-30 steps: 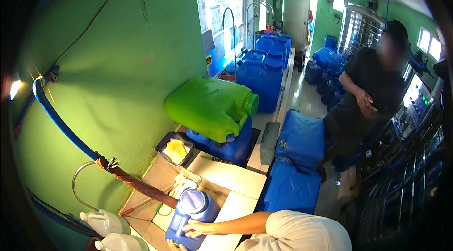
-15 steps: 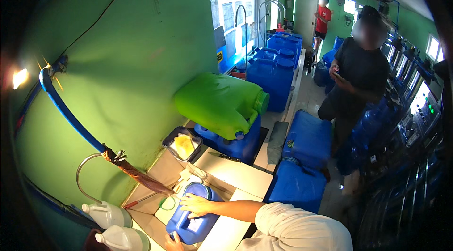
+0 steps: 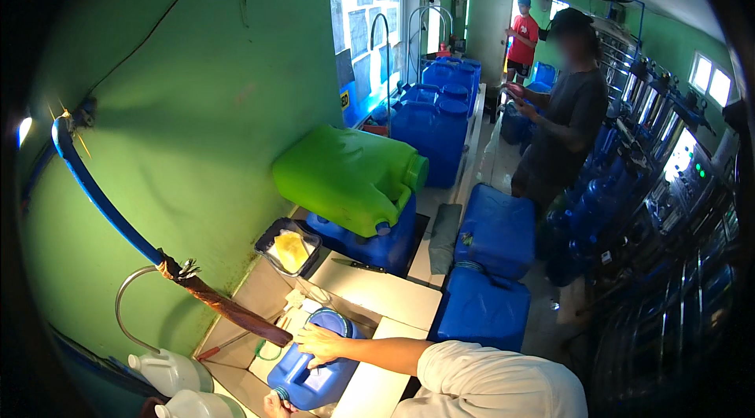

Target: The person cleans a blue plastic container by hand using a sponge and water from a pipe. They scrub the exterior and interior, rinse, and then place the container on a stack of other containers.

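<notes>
A blue jerrycan (image 3: pixel 322 379) lies in the tiled sink (image 3: pixel 409 343) in front of me. My right hand (image 3: pixel 318 346) rests over its upper part beside the large lid (image 3: pixel 334 320), fingers spread. At the lower left, my left hand (image 3: pixel 275 405) grips the small blue cap (image 3: pixel 282 393) at the container's near corner; part of the hand is cut off by the frame edge. A brown-wrapped hose end (image 3: pixel 252 320) hangs just left of the jerrycan. A dark tray (image 3: pixel 271 261) with a yellow sponge (image 3: pixel 291 251) and a knife (image 3: pixel 358 265) sit beyond on the ledge.
Two white jugs (image 3: pixel 169 371) stand at left. A green jug (image 3: pixel 338 174) lies atop blue containers (image 3: pixel 429 143). More blue containers (image 3: pixel 495 229) line the right. A person in dark clothes (image 3: pixel 558 135) stands holding a small object. Another in red (image 3: pixel 521 40) is by the door.
My right hand has moved up from the handle toward the lid, fingers spreading. A person in red has appeared at the door. The person in dark clothes has shifted leftward with hands raised.
</notes>
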Motion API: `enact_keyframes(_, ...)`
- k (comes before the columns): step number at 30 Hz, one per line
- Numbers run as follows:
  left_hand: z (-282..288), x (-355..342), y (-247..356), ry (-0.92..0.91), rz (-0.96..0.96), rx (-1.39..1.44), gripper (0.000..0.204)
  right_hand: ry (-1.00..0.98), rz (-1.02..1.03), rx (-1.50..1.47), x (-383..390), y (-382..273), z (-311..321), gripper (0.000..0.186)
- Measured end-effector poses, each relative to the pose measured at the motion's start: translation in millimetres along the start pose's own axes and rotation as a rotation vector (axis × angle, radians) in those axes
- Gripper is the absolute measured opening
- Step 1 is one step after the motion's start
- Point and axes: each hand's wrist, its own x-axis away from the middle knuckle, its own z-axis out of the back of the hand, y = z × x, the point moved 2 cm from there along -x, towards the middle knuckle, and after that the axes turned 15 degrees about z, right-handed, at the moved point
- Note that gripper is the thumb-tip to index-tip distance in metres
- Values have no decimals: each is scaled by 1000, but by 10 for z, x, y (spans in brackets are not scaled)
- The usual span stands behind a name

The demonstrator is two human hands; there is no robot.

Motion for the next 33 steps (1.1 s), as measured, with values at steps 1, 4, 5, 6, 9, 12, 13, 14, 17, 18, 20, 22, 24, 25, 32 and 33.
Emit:
enact_keyframes(1, -22, -59, -82, -25, 71, 63, 44, -9, -11, -14, -10, 7, 2, 55)
enact_keyframes(4, -66, -178, -375, -90, 236, 249, 48, -16, -29, 2, -37, 23, 7, 56)
enact_keyframes(5, -74, -222, -475, -105, 270, 294, 50, -4, -19, 9, -43, 26, 7, 56)
enact_keyframes(6, -75, -245, -574, -120, 307, 345, 52, 0, -19, 11, -39, 25, -3, 55)
enact_keyframes(9, -38, -292, -804, -133, 377, 461, 58, 28, -21, 36, -20, 28, -49, 56)
enact_keyframes(12, 8, -309, -919, -110, 495, 563, 65, 22, 5, 76, -26, 64, -97, 57)
enact_keyframes(13, 16, -317, -912, -135, 408, 610, 67, 19, -12, 110, -37, 74, -112, 56)
enact_keyframes(14, 10, -307, -915, -129, 391, 637, 69, 93, -2, 127, -60, 90, -104, 55)
enact_keyframes(17, -32, -288, -850, -165, 195, 508, 67, 3, -178, 70, -119, 129, -105, 52)
enact_keyframes(18, -48, -304, -844, -108, 235, 550, 63, -14, -190, 77, -136, 112, -96, 50)
enact_keyframes(20, -55, -360, -782, 47, 182, 454, 57, -73, -129, 159, -178, 86, -46, 51)
enact_keyframes(22, -38, -386, -730, 15, 210, 303, 55, -38, -132, 124, -215, 69, 7, 51)
enact_keyframes(24, 24, -437, -656, 68, 166, 214, 53, 1, -84, 89, -237, 52, 55, 50)
enact_keyframes(25, 45, -461, -607, 59, 143, 165, 52, -34, -93, 79, -235, 57, 76, 49)
enact_keyframes(32, -115, -522, -318, 293, 545, -307, 46, -94, 19, 14, -166, 182, 255, 47)
enact_keyframes(33, -134, -503, -318, 270, 552, -336, 47, -130, -4, 19, -158, 197, 255, 47)
